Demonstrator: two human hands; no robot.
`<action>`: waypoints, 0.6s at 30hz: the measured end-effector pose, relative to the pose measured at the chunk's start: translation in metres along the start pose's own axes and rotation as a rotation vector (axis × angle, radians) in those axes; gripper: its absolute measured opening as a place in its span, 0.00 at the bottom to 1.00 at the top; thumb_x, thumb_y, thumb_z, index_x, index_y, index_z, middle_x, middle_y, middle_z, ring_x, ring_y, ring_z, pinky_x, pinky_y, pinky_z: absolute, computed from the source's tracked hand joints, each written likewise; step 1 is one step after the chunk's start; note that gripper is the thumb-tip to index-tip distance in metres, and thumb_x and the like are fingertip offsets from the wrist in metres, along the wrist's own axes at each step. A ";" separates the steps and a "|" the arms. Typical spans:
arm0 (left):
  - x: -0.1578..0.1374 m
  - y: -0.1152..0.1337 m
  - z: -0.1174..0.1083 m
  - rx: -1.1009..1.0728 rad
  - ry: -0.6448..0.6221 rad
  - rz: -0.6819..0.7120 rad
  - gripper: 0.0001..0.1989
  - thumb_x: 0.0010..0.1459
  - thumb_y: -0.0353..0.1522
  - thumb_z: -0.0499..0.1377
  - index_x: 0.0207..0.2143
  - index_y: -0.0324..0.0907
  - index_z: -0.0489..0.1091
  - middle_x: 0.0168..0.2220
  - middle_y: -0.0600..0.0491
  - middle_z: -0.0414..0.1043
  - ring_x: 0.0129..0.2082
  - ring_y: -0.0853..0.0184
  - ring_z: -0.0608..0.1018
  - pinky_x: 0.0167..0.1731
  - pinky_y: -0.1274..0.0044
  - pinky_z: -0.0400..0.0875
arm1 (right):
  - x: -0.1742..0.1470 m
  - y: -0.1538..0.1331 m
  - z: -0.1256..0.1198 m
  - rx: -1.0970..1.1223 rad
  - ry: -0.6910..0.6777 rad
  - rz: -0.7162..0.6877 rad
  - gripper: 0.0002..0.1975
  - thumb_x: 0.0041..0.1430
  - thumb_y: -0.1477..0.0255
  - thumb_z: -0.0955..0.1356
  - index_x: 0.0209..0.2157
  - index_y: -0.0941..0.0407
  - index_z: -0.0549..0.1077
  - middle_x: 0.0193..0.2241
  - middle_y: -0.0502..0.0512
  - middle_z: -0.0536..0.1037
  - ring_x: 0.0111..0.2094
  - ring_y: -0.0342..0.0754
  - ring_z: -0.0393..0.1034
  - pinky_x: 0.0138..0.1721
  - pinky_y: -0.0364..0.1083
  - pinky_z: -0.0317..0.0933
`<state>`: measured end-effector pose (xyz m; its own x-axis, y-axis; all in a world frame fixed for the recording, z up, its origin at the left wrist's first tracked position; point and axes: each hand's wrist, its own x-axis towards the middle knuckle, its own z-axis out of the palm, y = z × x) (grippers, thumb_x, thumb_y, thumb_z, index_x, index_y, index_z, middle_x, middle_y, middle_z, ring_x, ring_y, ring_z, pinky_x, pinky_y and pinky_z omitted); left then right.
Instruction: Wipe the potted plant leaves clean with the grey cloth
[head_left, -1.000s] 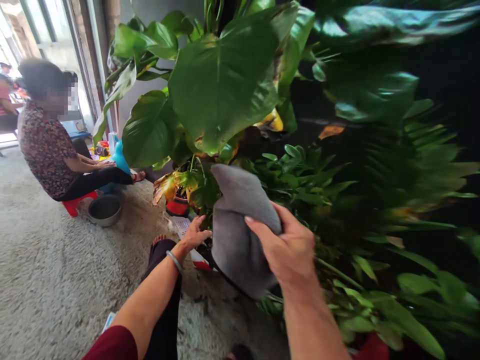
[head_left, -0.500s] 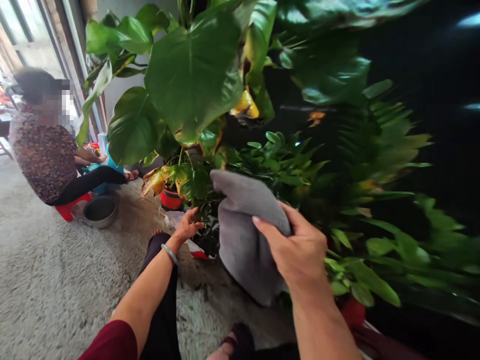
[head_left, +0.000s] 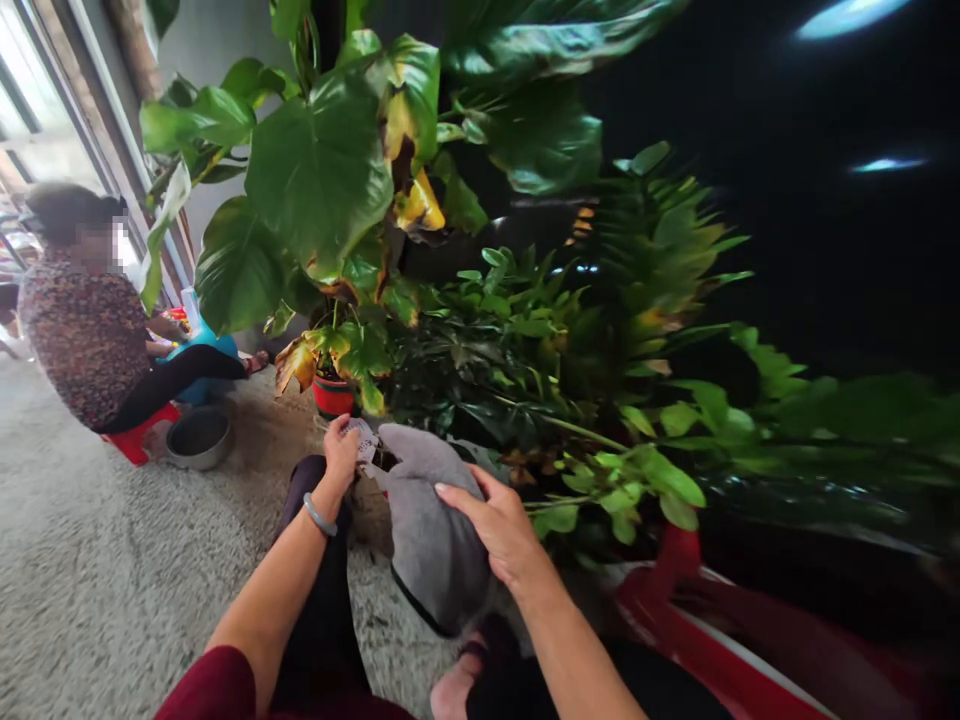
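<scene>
A grey cloth (head_left: 435, 520) hangs in folds from my right hand (head_left: 506, 530), its thumb on top and fingers behind. My left hand (head_left: 343, 450), with a pale bangle at the wrist, is closed, fingertips curled together beside a white patterned piece (head_left: 365, 440). What those fingertips hold is too small to make out. Dark-leaved foliage (head_left: 465, 370) grows just beyond both hands. Near the left hand stands a red pot (head_left: 332, 397) with a large-leaved plant (head_left: 319, 170), some leaves yellow and browned.
A person (head_left: 86, 310) sits on a red stool (head_left: 141, 435) at the left, by a grey basin (head_left: 199, 438) and a blue tub (head_left: 202, 345). More leafy plants (head_left: 645, 480) spread to the right. A red container (head_left: 720, 620) is at lower right on the concrete floor (head_left: 135, 580).
My left hand's fingers have gone from spread by the foliage to closed. The right hand and grey cloth have moved left and lower in view. The camera view has shifted right.
</scene>
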<state>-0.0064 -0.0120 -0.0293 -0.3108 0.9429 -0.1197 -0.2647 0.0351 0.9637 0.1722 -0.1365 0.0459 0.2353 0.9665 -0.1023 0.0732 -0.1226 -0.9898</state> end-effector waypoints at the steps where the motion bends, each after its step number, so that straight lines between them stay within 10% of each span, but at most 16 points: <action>1: -0.018 0.009 -0.002 -0.016 0.008 -0.007 0.26 0.46 0.34 0.67 0.49 0.38 0.72 0.50 0.42 0.72 0.44 0.59 0.76 0.37 0.75 0.72 | 0.001 -0.006 -0.002 -0.066 0.063 -0.073 0.27 0.39 0.60 0.72 0.43 0.59 0.77 0.37 0.59 0.82 0.38 0.60 0.76 0.43 0.55 0.68; 5: -0.096 0.037 0.005 -0.265 -0.367 -0.032 0.28 0.50 0.40 0.66 0.54 0.45 0.70 0.57 0.45 0.69 0.53 0.58 0.73 0.45 0.74 0.70 | -0.003 -0.027 0.011 -0.405 0.175 -0.410 0.28 0.44 0.65 0.69 0.50 0.58 0.75 0.47 0.63 0.80 0.48 0.62 0.73 0.53 0.58 0.63; 9: -0.128 0.047 0.014 -0.472 -0.371 -0.162 0.27 0.43 0.43 0.70 0.44 0.40 0.74 0.40 0.49 0.77 0.42 0.61 0.78 0.44 0.73 0.71 | -0.023 -0.041 0.024 -0.497 -0.161 -0.666 0.31 0.44 0.72 0.68 0.54 0.57 0.73 0.52 0.62 0.77 0.52 0.59 0.71 0.55 0.56 0.63; 12: -0.122 0.049 0.008 -0.465 -0.272 -0.233 0.25 0.36 0.38 0.71 0.38 0.39 0.74 0.31 0.52 0.76 0.31 0.64 0.78 0.35 0.74 0.73 | -0.019 -0.032 0.010 -0.392 -0.259 -0.605 0.24 0.48 0.69 0.68 0.49 0.55 0.76 0.47 0.59 0.80 0.46 0.55 0.75 0.48 0.53 0.68; 18: -0.091 0.092 -0.003 -0.167 -0.193 -0.023 0.23 0.34 0.33 0.69 0.38 0.39 0.74 0.28 0.55 0.75 0.25 0.68 0.75 0.27 0.77 0.71 | 0.058 0.019 -0.023 -0.045 0.182 -0.194 0.31 0.42 0.63 0.72 0.50 0.57 0.72 0.32 0.57 0.80 0.32 0.53 0.76 0.29 0.48 0.68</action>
<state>-0.0047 -0.0959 0.0700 -0.1270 0.9889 -0.0777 -0.4216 0.0171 0.9066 0.2092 -0.0876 0.0238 0.3825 0.9171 0.1128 0.1760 0.0475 -0.9832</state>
